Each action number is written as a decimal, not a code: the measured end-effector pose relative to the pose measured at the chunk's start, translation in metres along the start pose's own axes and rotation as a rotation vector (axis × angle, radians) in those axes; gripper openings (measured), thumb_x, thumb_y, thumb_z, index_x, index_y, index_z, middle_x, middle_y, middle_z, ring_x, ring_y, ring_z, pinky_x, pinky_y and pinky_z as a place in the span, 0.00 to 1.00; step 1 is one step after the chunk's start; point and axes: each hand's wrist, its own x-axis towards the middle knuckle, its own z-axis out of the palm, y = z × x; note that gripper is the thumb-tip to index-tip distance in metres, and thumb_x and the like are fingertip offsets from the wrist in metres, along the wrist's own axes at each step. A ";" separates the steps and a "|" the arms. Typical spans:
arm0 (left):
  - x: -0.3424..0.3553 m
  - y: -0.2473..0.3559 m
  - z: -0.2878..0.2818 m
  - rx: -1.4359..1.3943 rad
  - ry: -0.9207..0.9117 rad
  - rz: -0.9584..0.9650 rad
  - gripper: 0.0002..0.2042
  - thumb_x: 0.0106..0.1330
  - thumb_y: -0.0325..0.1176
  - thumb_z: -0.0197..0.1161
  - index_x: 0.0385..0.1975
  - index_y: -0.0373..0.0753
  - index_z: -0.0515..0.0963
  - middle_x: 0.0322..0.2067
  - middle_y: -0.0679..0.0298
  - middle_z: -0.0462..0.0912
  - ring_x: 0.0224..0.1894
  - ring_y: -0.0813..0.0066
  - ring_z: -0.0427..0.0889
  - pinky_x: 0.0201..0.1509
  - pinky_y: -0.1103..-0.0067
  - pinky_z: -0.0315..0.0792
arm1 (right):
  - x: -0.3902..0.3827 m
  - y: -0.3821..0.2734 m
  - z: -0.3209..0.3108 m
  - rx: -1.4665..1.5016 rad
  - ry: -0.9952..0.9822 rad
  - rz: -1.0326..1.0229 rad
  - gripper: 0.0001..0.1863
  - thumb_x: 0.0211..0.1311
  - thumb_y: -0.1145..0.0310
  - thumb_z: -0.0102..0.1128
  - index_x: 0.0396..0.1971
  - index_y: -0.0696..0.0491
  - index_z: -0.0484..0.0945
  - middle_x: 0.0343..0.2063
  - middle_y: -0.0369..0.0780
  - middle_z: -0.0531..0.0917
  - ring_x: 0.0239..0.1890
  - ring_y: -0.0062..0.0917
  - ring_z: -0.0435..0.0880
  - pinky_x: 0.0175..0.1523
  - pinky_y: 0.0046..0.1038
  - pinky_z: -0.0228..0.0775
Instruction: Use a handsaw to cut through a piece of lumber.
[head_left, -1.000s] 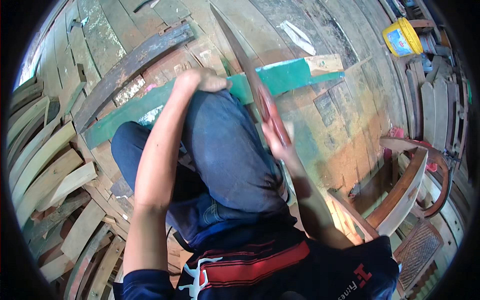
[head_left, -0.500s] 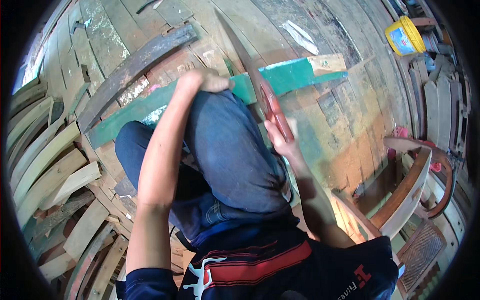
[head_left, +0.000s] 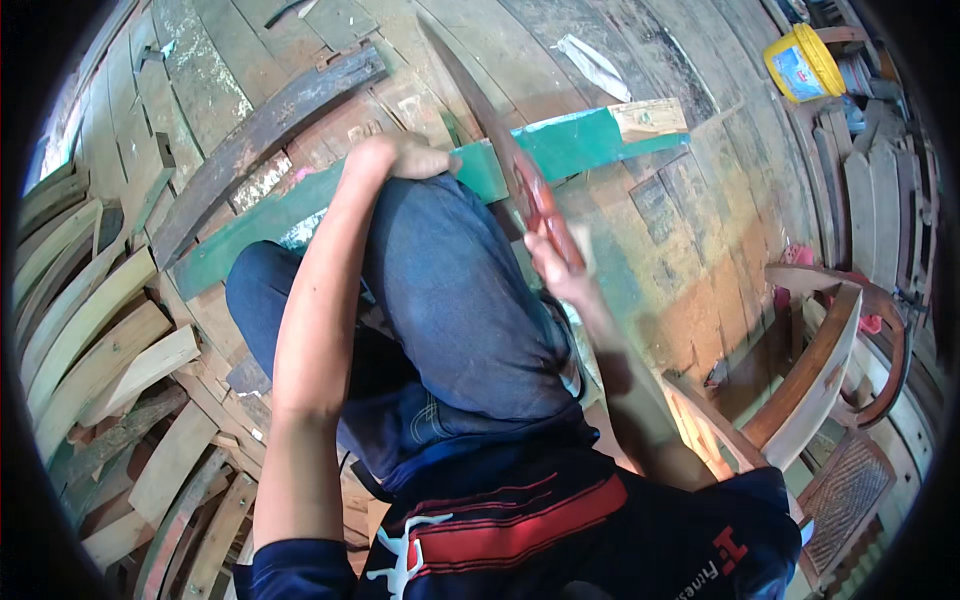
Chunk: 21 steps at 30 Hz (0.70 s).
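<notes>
A long green-painted board (head_left: 570, 145) lies across the wooden floor in front of me, its right end bare wood. My right hand (head_left: 558, 262) is wrapped round the reddish-brown handle of a handsaw (head_left: 487, 115). The saw's blade crosses the board right of my knee and points away toward the far side. My left hand (head_left: 410, 160) bears on the board left of the blade, its fingers closed over it and partly hidden. My bent knee (head_left: 430, 230) in blue trousers is against the board's near edge, beside that hand.
Beyond the board lies a dark curved timber (head_left: 270, 140). Several curved wood pieces (head_left: 110, 310) are stacked at the left. To the right stand a yellow bucket (head_left: 805, 65), a brown wooden frame (head_left: 805, 370) and more planks (head_left: 870, 210). A whitish scrap (head_left: 592, 66) lies farther off.
The view has shifted slightly. My right hand and the saw have moved a little forward, with the blade still across the same part of the board. My left hand keeps its place.
</notes>
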 end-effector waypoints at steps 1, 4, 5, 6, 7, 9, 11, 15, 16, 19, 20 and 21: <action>0.005 -0.003 -0.001 -0.023 0.003 0.031 0.37 0.47 0.60 0.57 0.50 0.34 0.78 0.54 0.45 0.75 0.58 0.52 0.74 0.60 0.69 0.67 | 0.002 -0.014 -0.001 -0.049 0.026 -0.045 0.17 0.62 0.72 0.59 0.15 0.57 0.66 0.11 0.32 0.67 0.15 0.15 0.64 0.21 0.25 0.53; 0.005 -0.004 0.005 0.054 0.113 0.030 0.36 0.48 0.61 0.57 0.51 0.37 0.78 0.55 0.49 0.75 0.59 0.52 0.73 0.61 0.68 0.66 | -0.077 -0.072 0.003 -0.427 0.131 -0.371 0.16 0.63 0.75 0.54 0.50 0.57 0.75 0.13 0.40 0.73 0.15 0.21 0.69 0.22 0.26 0.59; 0.004 -0.003 0.002 0.068 0.125 0.015 0.37 0.48 0.61 0.56 0.51 0.37 0.78 0.56 0.49 0.75 0.59 0.52 0.72 0.61 0.68 0.66 | -0.111 -0.062 -0.018 -0.383 0.001 -0.227 0.22 0.62 0.75 0.54 0.57 0.57 0.69 0.14 0.40 0.73 0.15 0.23 0.70 0.23 0.26 0.61; 0.002 0.000 0.004 0.075 0.120 0.004 0.37 0.48 0.62 0.56 0.51 0.37 0.78 0.56 0.49 0.74 0.59 0.52 0.72 0.61 0.68 0.66 | -0.137 -0.054 -0.046 -0.343 -0.130 -0.065 0.28 0.61 0.76 0.53 0.63 0.57 0.63 0.14 0.41 0.73 0.16 0.24 0.71 0.24 0.26 0.62; -0.001 0.004 0.006 0.082 0.109 0.007 0.37 0.48 0.62 0.56 0.51 0.37 0.78 0.56 0.49 0.74 0.59 0.52 0.72 0.61 0.68 0.66 | -0.135 -0.056 -0.049 -0.397 -0.159 -0.051 0.30 0.60 0.75 0.52 0.65 0.57 0.61 0.18 0.39 0.77 0.18 0.25 0.74 0.25 0.25 0.64; 0.000 0.016 0.000 0.026 0.031 -0.010 0.34 0.49 0.59 0.55 0.49 0.37 0.79 0.56 0.49 0.75 0.59 0.55 0.73 0.59 0.69 0.68 | -0.110 0.013 -0.052 -0.455 -0.135 -0.205 0.32 0.62 0.74 0.50 0.68 0.53 0.57 0.19 0.34 0.77 0.18 0.19 0.73 0.24 0.22 0.62; -0.002 0.005 0.001 0.039 0.045 -0.001 0.35 0.49 0.60 0.55 0.49 0.36 0.79 0.56 0.49 0.75 0.58 0.54 0.74 0.59 0.69 0.67 | -0.038 -0.010 -0.014 -0.148 -0.037 -0.042 0.06 0.61 0.73 0.57 0.35 0.59 0.79 0.12 0.37 0.69 0.15 0.19 0.70 0.22 0.25 0.59; 0.005 -0.001 0.002 0.009 0.018 0.010 0.36 0.48 0.61 0.55 0.50 0.36 0.78 0.55 0.49 0.75 0.57 0.52 0.74 0.59 0.69 0.67 | 0.012 -0.020 0.006 -0.075 0.021 -0.005 0.14 0.60 0.73 0.59 0.17 0.57 0.69 0.11 0.31 0.66 0.17 0.14 0.65 0.22 0.23 0.56; 0.005 0.002 0.003 0.008 0.020 0.018 0.36 0.48 0.61 0.55 0.50 0.36 0.78 0.55 0.49 0.75 0.57 0.52 0.74 0.59 0.69 0.67 | -0.010 -0.020 0.002 -0.091 0.071 -0.018 0.15 0.60 0.73 0.59 0.16 0.57 0.68 0.11 0.31 0.66 0.18 0.13 0.65 0.22 0.22 0.56; 0.000 -0.005 0.002 0.065 0.087 0.008 0.34 0.49 0.58 0.55 0.50 0.38 0.79 0.55 0.50 0.75 0.58 0.55 0.74 0.59 0.69 0.68 | -0.093 -0.036 -0.014 -0.455 -0.020 -0.426 0.31 0.62 0.77 0.53 0.66 0.58 0.59 0.19 0.35 0.70 0.21 0.15 0.66 0.27 0.24 0.64; -0.002 -0.004 0.003 0.060 0.083 0.012 0.34 0.49 0.58 0.55 0.50 0.38 0.79 0.55 0.50 0.75 0.58 0.55 0.74 0.59 0.69 0.68 | -0.109 -0.040 -0.025 -0.460 -0.023 -0.422 0.31 0.62 0.77 0.53 0.66 0.58 0.59 0.19 0.35 0.70 0.21 0.15 0.66 0.27 0.24 0.64; 0.002 0.003 0.001 0.057 0.051 -0.001 0.35 0.49 0.60 0.55 0.50 0.38 0.79 0.55 0.50 0.75 0.58 0.54 0.74 0.59 0.69 0.68 | -0.120 -0.041 -0.037 -0.474 -0.057 -0.291 0.30 0.62 0.76 0.53 0.65 0.58 0.60 0.19 0.36 0.71 0.21 0.15 0.67 0.27 0.23 0.65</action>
